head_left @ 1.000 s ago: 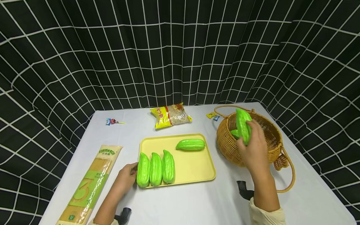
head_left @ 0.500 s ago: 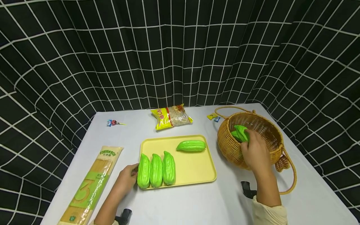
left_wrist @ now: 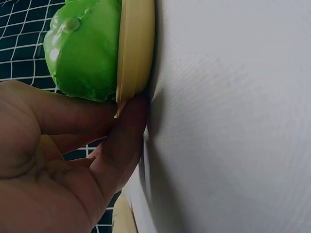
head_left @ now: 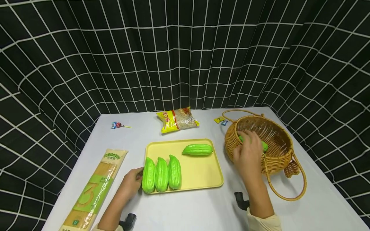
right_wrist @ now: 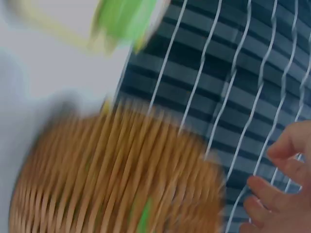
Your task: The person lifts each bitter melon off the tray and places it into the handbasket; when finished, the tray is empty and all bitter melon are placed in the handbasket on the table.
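Observation:
My left hand (head_left: 130, 183) pinches the left rim of a yellow tray (head_left: 199, 173); the left wrist view shows thumb and fingers on the tray's edge (left_wrist: 136, 48). Three light-green bitter melons (head_left: 161, 175) lie side by side at the tray's left, and another bitter melon (head_left: 198, 149) lies crosswise at its back right. Over the near left rim of a wicker basket (head_left: 271, 165) is my right hand (head_left: 250, 157), fingers loosely bent and holding nothing in the right wrist view. Green bitter melon (head_left: 264, 146) shows inside the basket, partly hidden by that hand.
A pack of noodles (head_left: 92, 189) lies at the left. Toward the back are a lollipop (head_left: 119, 125), a yellow-ended food bag (head_left: 178, 120) and small wrapped candies (head_left: 219, 119). The basket's looped handle (head_left: 303, 187) hangs onto the table at its front right.
My right hand lowered a bitter melon into the basket and let go of it, then moved left toward the basket's near rim. My left hand stays on the tray.

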`<state>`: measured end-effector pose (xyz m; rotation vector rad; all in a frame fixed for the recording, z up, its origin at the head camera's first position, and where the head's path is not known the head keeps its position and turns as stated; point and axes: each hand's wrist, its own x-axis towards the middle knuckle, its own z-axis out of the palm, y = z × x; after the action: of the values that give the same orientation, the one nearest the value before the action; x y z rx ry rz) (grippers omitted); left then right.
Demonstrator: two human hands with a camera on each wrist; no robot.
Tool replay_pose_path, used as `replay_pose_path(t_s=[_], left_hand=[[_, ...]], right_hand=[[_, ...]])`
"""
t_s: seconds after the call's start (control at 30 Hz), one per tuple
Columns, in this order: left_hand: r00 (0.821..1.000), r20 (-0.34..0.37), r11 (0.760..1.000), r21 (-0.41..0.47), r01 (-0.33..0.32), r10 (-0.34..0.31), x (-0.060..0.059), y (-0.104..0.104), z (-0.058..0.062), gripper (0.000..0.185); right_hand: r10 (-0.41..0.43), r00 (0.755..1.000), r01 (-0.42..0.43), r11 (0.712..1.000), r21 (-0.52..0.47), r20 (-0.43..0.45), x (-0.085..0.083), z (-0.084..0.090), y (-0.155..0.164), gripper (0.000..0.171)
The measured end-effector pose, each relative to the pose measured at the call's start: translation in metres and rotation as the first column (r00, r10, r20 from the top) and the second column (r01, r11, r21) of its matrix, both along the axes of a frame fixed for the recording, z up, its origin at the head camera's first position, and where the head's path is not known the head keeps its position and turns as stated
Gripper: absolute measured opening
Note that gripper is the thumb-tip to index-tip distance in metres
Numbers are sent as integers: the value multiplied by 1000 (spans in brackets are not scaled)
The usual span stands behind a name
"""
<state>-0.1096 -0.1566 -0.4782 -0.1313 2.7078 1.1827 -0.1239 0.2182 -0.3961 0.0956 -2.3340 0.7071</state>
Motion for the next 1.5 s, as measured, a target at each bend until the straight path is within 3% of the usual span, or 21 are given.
replay_pose_path(t_s=[0.1, 0.23, 0.4, 0.57, 0.7, 0.87, 1.13, 1.27, 1.5], left_hand=[[1000, 5, 1000, 5, -2, 2, -1, 1, 1, 45], [1000, 7, 1000, 8, -12, 12, -1, 2, 0, 45], [1000, -11, 1000, 10, -6, 7, -3, 4, -1, 45], [1000, -19, 1000, 11, -4, 4, -3, 5, 2, 44], [1000, -26, 1000, 6, -2, 2, -3, 5, 5, 44], [1000, -23, 1000, 1, 1, -1, -3, 4, 5, 44], [1000, -14, 1000, -7, -3, 3, -1, 3, 2, 43], [1000, -10, 1000, -11, -8, 8, 0, 2, 1, 43], [1000, -8, 1000, -17, -11, 11, 1, 1, 0, 43]], right_hand=[[158, 987, -159, 987, 29, 37, 5, -3, -38, 47], [304, 916, -335, 938, 83, 260, 16, -12, -85, 46], [351, 813, -457, 879, 137, 465, 26, -28, -117, 43], [341, 756, -493, 858, 143, 559, 28, -38, -128, 41], [333, 736, -496, 858, 135, 590, 29, -40, -129, 45], [303, 731, -469, 873, 129, 611, 28, -43, -128, 53], [321, 699, -453, 890, 48, 639, 27, -51, -128, 68], [344, 682, -451, 893, 1, 646, 29, -57, -128, 67], [345, 674, -434, 900, -27, 653, 29, -59, -128, 62]])
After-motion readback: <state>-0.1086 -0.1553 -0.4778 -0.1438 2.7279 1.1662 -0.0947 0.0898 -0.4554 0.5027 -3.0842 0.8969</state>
